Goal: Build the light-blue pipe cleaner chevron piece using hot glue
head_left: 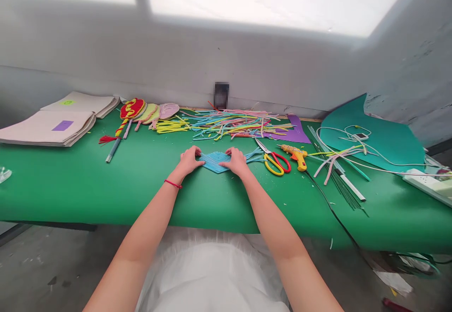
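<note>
A flat blue piece made of pipe cleaners laid side by side [213, 162] rests on the green-covered table [141, 194] in front of me. My left hand [191, 160] grips its left edge between thumb and fingers. On the opposite edge, my right hand [236, 160] has its thumb on top and its fingers curled along the far side. Loose blue pipe cleaners [254, 156] stick out just right of that hand. Scissors with one yellow and one red handle [273, 164] lie slightly further right, blades apart.
Behind my hands spreads a pile of coloured pipe cleaners [236, 123]. A yellow glue gun [296, 156] trails a black cord to the right, near a power strip [429, 185]. Finished pipe-cleaner shapes [133, 108] and stacked pale pads [49, 126] lie at left.
</note>
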